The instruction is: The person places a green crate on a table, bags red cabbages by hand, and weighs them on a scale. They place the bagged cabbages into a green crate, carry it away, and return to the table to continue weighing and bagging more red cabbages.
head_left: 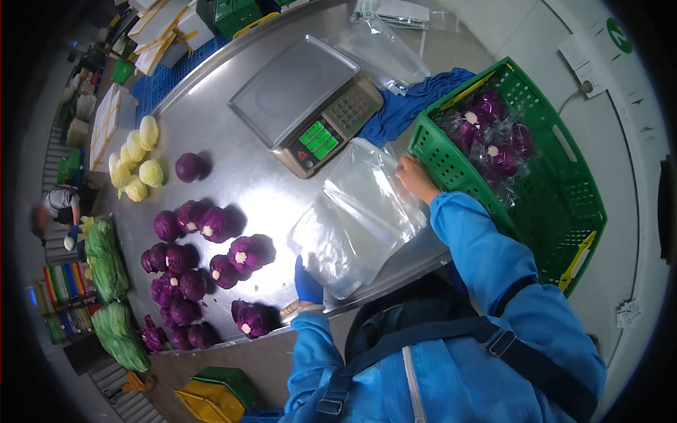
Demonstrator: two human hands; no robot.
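Observation:
A stack of clear plastic bags [363, 204] lies on the metal table [247, 151] in front of my body. My left hand [307, 285], in a blue glove, is at the near left edge of the bags; its fingers are partly hidden, and I cannot tell what they hold. My bare right hand [416, 178] touches the right edge of the bags, its fingers closed, beside the green crate. Several purple cabbages [214, 224] sit on the table to the left. A scale [310, 106] with a lit green display stands beyond the bags.
On the right, a green crate [455, 166] holds bagged purple cabbages [502, 161]. A blue cloth [405, 109] lies beside the scale. Yellow-green cabbages [148, 132] and long leafy cabbages [106, 261] are at the left. Another person [62, 204] stands at far left.

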